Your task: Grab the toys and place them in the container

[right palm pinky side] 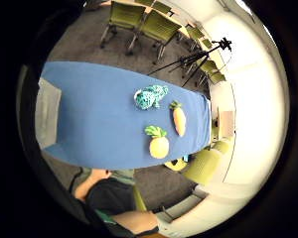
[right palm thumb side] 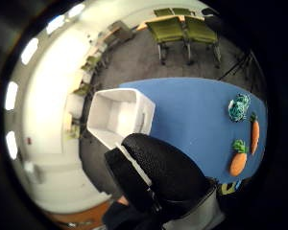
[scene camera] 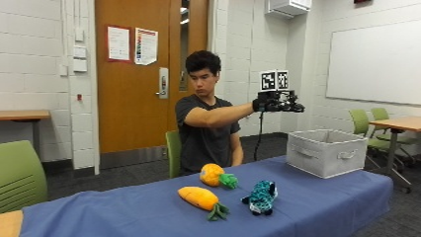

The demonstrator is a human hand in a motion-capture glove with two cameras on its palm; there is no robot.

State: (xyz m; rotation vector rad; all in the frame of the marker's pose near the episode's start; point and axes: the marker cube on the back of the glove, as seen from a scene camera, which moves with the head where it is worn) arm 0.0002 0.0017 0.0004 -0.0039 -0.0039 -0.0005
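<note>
Gloved right hand (scene camera: pixel 271 104) raised at shoulder height, arm extended above the blue table (scene camera: pixel 342 197). It holds nothing; fingers appear relaxed, though partly obscured.

The bench (scene camera: pixel 342 197) is covered by a matt blue cloth, smooth, with soft folds at its edge; the container (scene camera: pixel 325 152) is seen to be made of grey woven fabric, matt, with sewn fabric handles; the three toys are shown as plush: a carrot (scene camera: pixel 199 198) in soft orange fabric with green leaves, a pineapple (scene camera: pixel 212 174) in fuzzy yellow-orange, and a teal animal (scene camera: pixel 262 196) patterned with dark spots; the right hand (scene camera: pixel 264 104) is clad in a matt black knitted glove.
</note>
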